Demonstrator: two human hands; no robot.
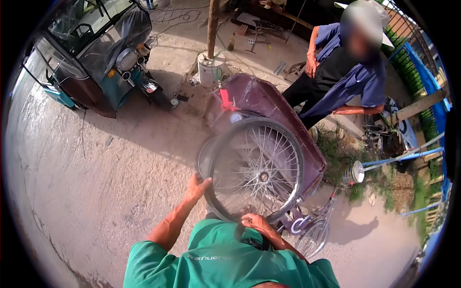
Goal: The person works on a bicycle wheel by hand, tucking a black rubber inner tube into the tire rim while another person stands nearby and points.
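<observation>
A spoked wheel (263,177) with a black tyre stands tilted before me, its hub turned up toward my view. Closed round the tyre at its left side is my left hand (196,188), thumb along the edge. My right hand (257,223) grips the lower part of the tyre close to my green shirt; some of its fingers are hidden. Just beyond the wheel lies a maroon metal cart body (259,96). On its top rest a red air inflator gun (226,101) and a round gauge (236,117). Part of another wheel rim (205,153) shows behind the tyre's left side.
A person (336,72) in a hat and blue shirt stands beyond the cart. A motor tricycle (110,67) is parked far left. A wooden post rises from a white bucket (211,67). A bicycle wheel (313,238) is at lower right, a blue fence (425,67) far right.
</observation>
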